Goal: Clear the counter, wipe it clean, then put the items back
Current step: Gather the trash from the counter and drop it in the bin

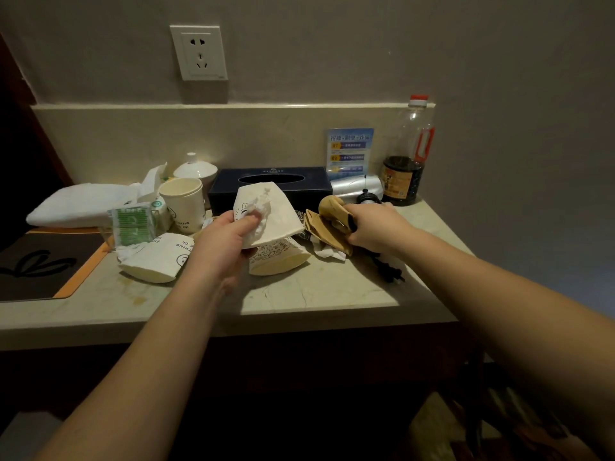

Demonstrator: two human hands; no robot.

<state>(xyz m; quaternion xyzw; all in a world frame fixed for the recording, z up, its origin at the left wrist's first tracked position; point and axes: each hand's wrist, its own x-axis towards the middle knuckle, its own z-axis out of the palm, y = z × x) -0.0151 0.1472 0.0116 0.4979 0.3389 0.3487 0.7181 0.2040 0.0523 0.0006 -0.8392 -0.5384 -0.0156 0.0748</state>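
Paper cups [156, 261] litter counter [332, 294]; tissue box [269, 188], sauce bottle [407, 161] behind.

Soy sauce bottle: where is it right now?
In the head view the soy sauce bottle stands upright at the counter's back right corner, against the wall, just right of the blue sign card and behind the right hand.

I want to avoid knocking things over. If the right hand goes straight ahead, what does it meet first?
Probably the silver hair dryer just beyond the right hand; the soy sauce bottle stands slightly right. Depth is unclear.
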